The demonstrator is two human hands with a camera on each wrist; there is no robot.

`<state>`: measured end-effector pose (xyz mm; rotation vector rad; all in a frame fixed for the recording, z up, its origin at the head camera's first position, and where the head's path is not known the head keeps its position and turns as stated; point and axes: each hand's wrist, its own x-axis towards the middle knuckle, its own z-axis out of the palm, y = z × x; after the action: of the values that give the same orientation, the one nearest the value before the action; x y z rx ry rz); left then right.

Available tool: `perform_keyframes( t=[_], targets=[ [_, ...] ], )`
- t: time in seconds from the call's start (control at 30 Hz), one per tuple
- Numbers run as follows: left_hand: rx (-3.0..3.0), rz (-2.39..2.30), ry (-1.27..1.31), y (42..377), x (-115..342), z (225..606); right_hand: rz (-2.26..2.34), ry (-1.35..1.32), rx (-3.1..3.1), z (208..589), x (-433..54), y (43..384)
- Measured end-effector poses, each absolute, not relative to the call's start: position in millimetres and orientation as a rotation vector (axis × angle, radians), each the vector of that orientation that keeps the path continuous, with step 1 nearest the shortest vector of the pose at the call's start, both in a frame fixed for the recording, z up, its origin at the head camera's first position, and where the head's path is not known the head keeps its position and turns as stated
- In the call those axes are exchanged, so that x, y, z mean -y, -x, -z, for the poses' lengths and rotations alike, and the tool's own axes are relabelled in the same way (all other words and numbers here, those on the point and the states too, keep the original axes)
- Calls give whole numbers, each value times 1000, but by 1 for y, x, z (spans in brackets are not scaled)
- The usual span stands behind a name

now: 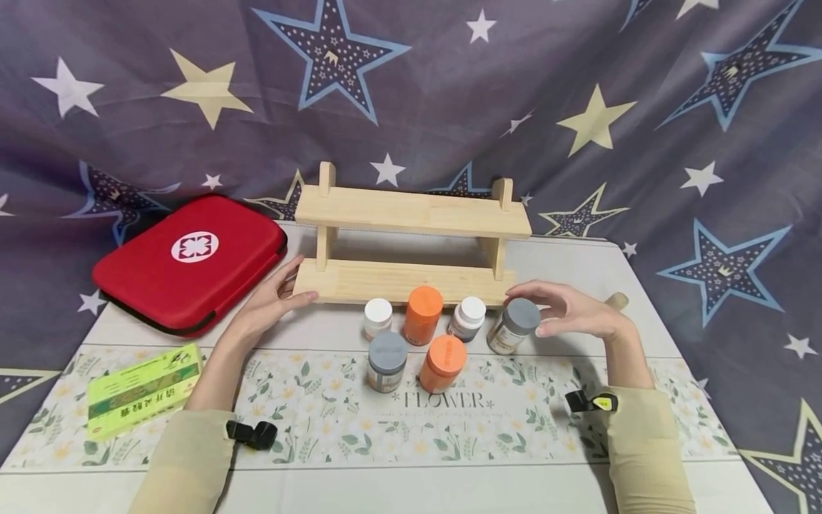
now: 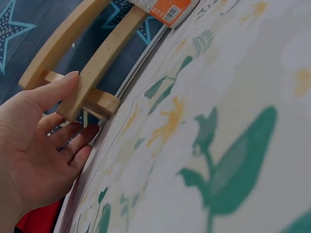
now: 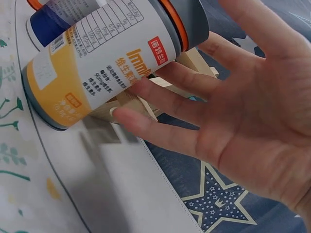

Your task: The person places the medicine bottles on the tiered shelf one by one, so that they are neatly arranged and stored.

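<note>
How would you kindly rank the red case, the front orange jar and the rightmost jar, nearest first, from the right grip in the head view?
1. Rightmost jar, just left of the right grip.
2. Front orange jar, near the middle.
3. Red case, far left.

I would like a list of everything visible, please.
Wooden rack: 1, pale, table's back
Grey-lidded jars: 2, grey, before rack
Orange jars: 2, orange, before rack
White-capped bottles: 2, white, before rack
Red case: 1, red, rack's left
Box: 1, lime, front left
Wooden piece: 1, beige, behind right wrist
Table: 1, white floral, below
Curtain: 1, purple, behind
Wrist cameras: 2, black, wrists
Sleeves: 2, beige, forearms
Left hand: 1, bare, rack's left end
Right hand: 1, bare, by rightmost jar
</note>
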<state>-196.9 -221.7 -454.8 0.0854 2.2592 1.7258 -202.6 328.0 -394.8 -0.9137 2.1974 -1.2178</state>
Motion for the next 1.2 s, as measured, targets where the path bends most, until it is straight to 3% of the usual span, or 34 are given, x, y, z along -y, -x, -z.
perform_keyframes(
  t=[1.2],
  targets=[
    [-2276,-1705,-94,195,221,454,1281,976,-2226,392,-322,207]
  ],
)
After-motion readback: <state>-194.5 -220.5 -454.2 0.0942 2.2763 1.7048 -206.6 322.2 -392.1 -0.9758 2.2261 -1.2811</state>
